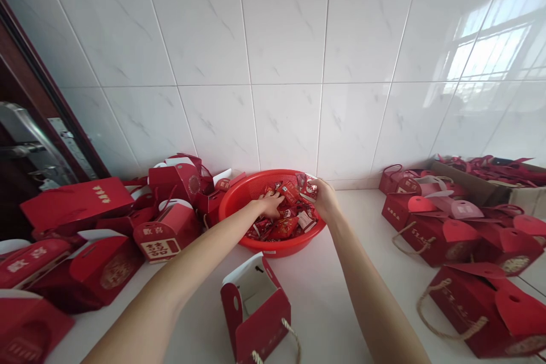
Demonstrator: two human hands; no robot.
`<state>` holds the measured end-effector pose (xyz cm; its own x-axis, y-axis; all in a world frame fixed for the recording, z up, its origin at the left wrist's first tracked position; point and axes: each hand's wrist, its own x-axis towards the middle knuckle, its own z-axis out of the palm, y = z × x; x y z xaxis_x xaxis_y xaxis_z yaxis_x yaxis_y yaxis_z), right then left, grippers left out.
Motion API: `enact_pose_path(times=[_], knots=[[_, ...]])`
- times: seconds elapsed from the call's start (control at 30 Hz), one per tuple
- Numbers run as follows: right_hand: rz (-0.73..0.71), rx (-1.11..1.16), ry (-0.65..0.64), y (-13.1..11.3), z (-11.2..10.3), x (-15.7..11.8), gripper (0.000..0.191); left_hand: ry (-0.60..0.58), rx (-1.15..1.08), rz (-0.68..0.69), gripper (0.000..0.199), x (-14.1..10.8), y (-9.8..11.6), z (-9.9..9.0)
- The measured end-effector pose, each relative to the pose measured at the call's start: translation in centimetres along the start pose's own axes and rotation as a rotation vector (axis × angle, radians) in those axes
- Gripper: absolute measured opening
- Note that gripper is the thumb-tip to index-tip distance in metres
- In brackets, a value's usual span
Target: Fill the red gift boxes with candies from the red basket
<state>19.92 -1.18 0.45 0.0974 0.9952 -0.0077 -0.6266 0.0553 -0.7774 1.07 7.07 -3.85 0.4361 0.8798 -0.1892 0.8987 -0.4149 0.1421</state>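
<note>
A round red plastic basket (273, 250) stands against the tiled wall, holding many small red-wrapped packets (285, 227). My left hand (271, 205) reaches into it with fingers spread on top of the packets. At the basket's right rim my right hand (324, 199) has its fingers closed on a small red and white packet (307, 187). Nearer to me, between my forearms, an open red gift box (260, 313) with rope handles shows a pale inside, and I can make out nothing in it but small dark marks.
Several red gift boxes (170, 233) crowd the left side. More boxes with rope handles (482, 307) stand at the right, before a cardboard carton (473, 182) of red ribbon-like items. A door handle (29, 136) is at far left.
</note>
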Motion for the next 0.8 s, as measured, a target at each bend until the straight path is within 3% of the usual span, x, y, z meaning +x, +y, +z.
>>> enact_pose_path(times=[0.37, 0.57, 0.8], knots=[[-0.01, -0.004, -0.019, 0.2, -0.2, 0.3, 0.014, 0.075, -0.082, 0.049, 0.074, -1.0, 1.1, -1.4], [-0.011, -0.014, -0.018, 0.3, -0.3, 0.4, 0.012, 0.079, -0.104, 0.102, 0.05, -1.1, 1.4, -1.5], [-0.004, -0.02, -0.012, 0.2, -0.2, 0.3, 0.013, 0.004, -0.103, 0.158, 0.067, -0.7, 0.9, -0.8]])
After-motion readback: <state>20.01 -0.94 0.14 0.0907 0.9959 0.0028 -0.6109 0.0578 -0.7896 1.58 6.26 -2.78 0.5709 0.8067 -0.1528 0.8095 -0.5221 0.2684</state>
